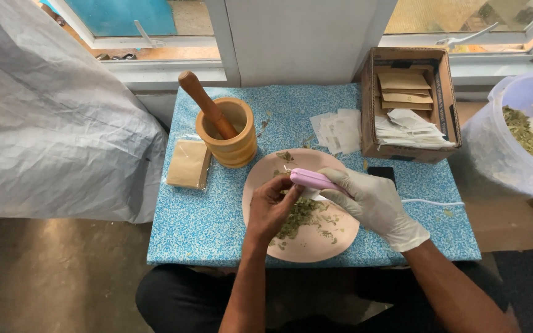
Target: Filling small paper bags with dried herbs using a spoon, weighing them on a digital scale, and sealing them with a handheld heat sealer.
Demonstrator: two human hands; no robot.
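My right hand (374, 202), in a white glove, grips a small pink handheld device (311, 179) over a pink plate (334, 240). My bare left hand (274, 206) pinches something small and whitish right under the device's tip; what it is I cannot tell. Crushed green dried leaves (300, 216) lie scattered on the plate beneath both hands. A white cord (433, 202) runs off to the right from behind the gloved hand.
A wooden mortar (232, 132) with a pestle (205, 102) stands at the back left of the blue speckled table (198, 216), a tan packet (188, 163) beside it. White sachets (338, 131) and a cardboard box (409, 105) of packets sit behind. A clear tub of leaves (519, 139) stands right.
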